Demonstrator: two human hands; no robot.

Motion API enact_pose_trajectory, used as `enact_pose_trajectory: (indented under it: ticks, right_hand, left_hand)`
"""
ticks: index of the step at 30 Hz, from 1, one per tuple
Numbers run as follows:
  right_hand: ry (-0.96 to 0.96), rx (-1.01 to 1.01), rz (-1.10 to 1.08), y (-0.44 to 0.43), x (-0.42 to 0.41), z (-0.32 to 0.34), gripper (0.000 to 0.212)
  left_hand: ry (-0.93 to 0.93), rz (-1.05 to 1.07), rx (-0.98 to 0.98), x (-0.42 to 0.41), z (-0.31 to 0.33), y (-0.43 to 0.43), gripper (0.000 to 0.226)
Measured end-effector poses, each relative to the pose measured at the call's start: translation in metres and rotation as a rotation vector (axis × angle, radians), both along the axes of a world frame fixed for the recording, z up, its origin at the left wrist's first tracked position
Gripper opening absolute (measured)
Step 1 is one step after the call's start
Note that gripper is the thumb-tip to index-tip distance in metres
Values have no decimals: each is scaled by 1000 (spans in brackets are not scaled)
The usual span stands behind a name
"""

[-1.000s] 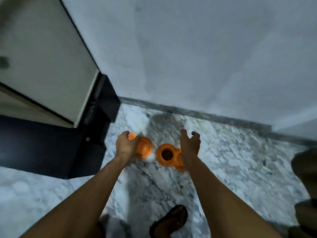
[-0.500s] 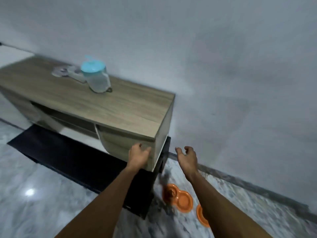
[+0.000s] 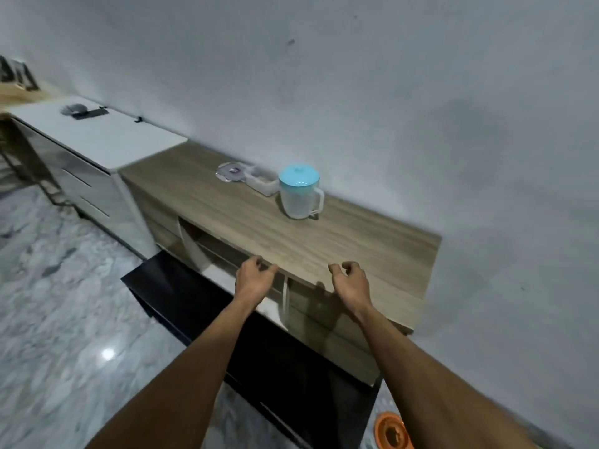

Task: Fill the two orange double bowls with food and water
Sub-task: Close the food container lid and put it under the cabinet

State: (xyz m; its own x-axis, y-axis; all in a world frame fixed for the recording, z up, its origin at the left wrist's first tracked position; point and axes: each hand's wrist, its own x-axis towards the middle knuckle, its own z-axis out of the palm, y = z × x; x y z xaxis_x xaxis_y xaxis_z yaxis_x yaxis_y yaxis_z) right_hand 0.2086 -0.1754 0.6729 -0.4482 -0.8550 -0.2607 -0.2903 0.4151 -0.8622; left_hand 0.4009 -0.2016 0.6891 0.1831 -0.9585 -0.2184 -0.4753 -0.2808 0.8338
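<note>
Fingers point(image 3: 341, 266) of both hands are hanging loosely curled, gripping nothing. The left hand point(image 3: 252, 280) and right hand point(image 3: 351, 282) are hovering over the front edge of the wooden cabinet point(image 3: 372, 254). Since half a second ago they are reaching further over it. Only one orange bowl point(image 3: 390, 431) is showing now, on the floor by the cabinet's right end.

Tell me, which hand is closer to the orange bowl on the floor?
Right. The right hand hovers over the cabinet's front edge, up-left of the orange bowl; the left hand is farther left.
</note>
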Motion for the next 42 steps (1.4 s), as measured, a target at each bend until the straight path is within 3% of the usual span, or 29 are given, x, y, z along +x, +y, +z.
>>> enact_pose_trajectory:
  ticks: [15, 22, 28, 37, 42]
  right_hand:
    - [-92, 70, 107, -236, 151, 2, 49]
    - [-103, 42, -15, -326, 182, -14, 43]
    - [-55, 19, -288, -394, 198, -23, 40]
    - [46, -20, -662, -468, 185, -42, 41]
    - [136, -17, -676, -484, 176, -56, 38]
  left_hand:
    - [4, 7, -9, 119, -2, -229, 53]
    - [-55, -85, -3, 165, -14, -349, 49]
    - [-150, -286, -2, 199, -30, -474, 48]
    - [-336, -653, -43, 206, -64, -637, 81]
    - [-490, -895, -106, 190, -74, -684, 67]
